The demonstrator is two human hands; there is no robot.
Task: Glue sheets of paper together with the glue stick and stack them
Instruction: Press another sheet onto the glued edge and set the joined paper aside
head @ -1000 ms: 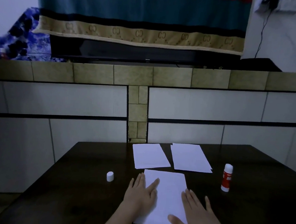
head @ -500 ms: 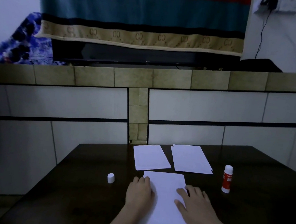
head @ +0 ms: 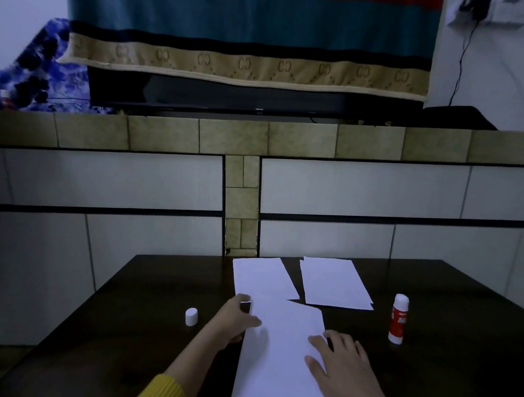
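Paper sheet [head: 280, 354] lies under both hands; glue stick [head: 398, 322] stands uncapped.

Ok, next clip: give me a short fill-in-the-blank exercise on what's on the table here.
1. The glue stick stands upright to the ____ of the near sheet.
2. The loose white cap sits on the table, so the glue stick is ____.
3. The right hand rests on the near sheet; the left hand is at its far-____ corner.
4. At the table's far side lie ____ more paper piles.

Missing words: right; uncapped; left; two
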